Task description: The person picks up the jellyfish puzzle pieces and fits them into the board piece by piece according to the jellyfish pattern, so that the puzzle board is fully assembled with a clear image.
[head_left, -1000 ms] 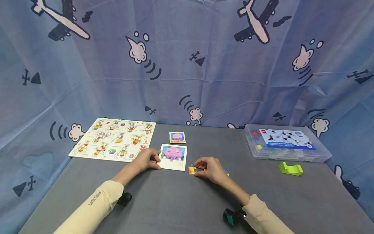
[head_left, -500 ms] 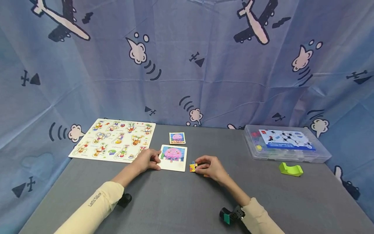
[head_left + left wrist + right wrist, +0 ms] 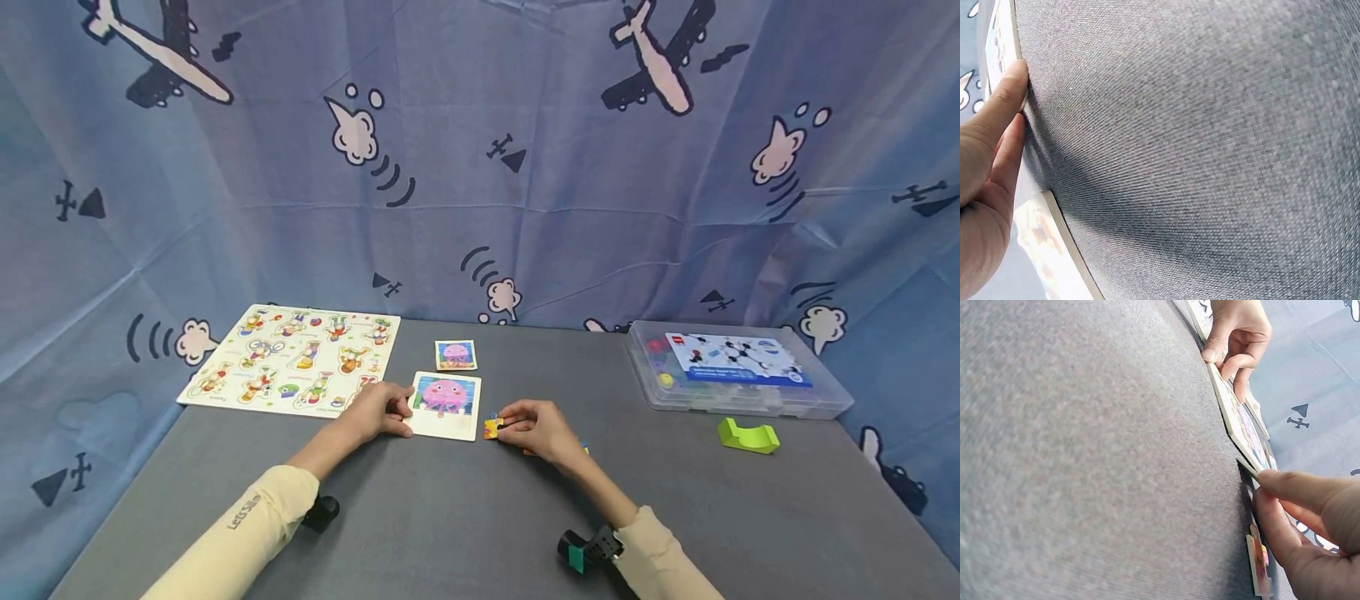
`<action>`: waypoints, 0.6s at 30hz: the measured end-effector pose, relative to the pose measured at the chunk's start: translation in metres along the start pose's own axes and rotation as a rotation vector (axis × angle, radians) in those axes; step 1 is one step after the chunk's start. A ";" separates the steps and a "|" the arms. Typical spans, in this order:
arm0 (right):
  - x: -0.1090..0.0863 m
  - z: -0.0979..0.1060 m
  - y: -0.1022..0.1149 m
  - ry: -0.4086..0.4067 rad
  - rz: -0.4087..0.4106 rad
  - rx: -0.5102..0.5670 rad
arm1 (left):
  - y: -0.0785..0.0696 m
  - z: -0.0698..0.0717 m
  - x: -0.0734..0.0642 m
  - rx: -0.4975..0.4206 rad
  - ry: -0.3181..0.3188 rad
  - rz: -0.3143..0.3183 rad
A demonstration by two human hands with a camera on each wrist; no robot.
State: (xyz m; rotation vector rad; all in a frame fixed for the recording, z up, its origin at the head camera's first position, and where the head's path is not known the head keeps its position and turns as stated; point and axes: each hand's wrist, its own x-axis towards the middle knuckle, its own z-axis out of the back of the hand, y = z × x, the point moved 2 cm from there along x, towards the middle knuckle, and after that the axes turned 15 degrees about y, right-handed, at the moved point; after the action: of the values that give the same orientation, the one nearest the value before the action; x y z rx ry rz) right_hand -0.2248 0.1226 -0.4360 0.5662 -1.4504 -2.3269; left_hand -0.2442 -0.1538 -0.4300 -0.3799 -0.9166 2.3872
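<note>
In the head view my left hand (image 3: pixel 378 410) grips the left edge of a white-bordered puzzle board (image 3: pixel 446 427), which shows a pink octopus in its upper part and is pale below. My right hand (image 3: pixel 542 429) pinches a small yellow jigsaw piece (image 3: pixel 492 428) between thumb and fingers, just right of the board. Seen from the right wrist, that piece is tilted, its edge near the board's corner. More jigsaw pieces (image 3: pixel 1259 562) lie on the cloth under my right hand, mostly hidden by it in the head view. Thumb and finger of my left hand (image 3: pixel 997 137) show at the board's edge.
A small octopus picture card (image 3: pixel 455 355) lies behind the board. To the left is a large white picture board (image 3: pixel 292 358). At the right stand a clear plastic case (image 3: pixel 738 367) and a lime-green curved block (image 3: pixel 748 435). A printed curtain (image 3: pixel 480 167) hangs behind the grey table (image 3: pixel 420 525).
My right wrist has shifted slightly left, and the yellow piece in its fingers has turned and risen a little, staying beside the board. My left hand and the board hold still.
</note>
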 end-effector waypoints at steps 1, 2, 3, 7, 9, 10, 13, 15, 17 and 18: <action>0.000 0.000 -0.001 -0.006 -0.004 -0.002 | 0.000 0.000 0.000 0.000 -0.001 -0.002; 0.000 0.000 -0.001 -0.014 -0.006 -0.001 | -0.001 0.000 0.000 0.010 -0.001 -0.009; 0.000 0.000 -0.001 -0.025 -0.009 0.001 | -0.002 0.001 0.000 0.012 -0.001 -0.014; 0.001 -0.001 -0.003 -0.068 -0.036 0.066 | -0.004 0.001 -0.001 0.036 -0.002 -0.032; 0.002 -0.001 -0.003 -0.088 -0.048 0.122 | -0.004 0.001 -0.001 0.040 0.000 -0.036; 0.002 -0.001 -0.003 -0.095 -0.053 0.150 | -0.004 0.001 0.000 0.047 0.001 -0.038; 0.002 -0.002 -0.002 -0.112 -0.062 0.222 | -0.003 0.001 0.000 0.050 0.006 -0.044; 0.002 -0.003 -0.001 -0.109 -0.051 0.262 | -0.003 0.002 0.000 0.047 0.009 -0.045; 0.002 -0.005 -0.001 -0.099 -0.034 0.294 | -0.002 0.001 0.000 0.041 0.011 -0.043; 0.003 -0.006 0.000 -0.092 -0.023 0.315 | -0.002 0.001 -0.001 0.039 0.012 -0.043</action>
State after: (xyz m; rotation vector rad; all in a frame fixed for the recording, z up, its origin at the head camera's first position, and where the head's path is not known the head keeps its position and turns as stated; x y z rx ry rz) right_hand -0.2240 0.1167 -0.4392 0.5657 -1.8806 -2.1791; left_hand -0.2436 -0.1537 -0.4276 -0.3558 -0.8629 2.3573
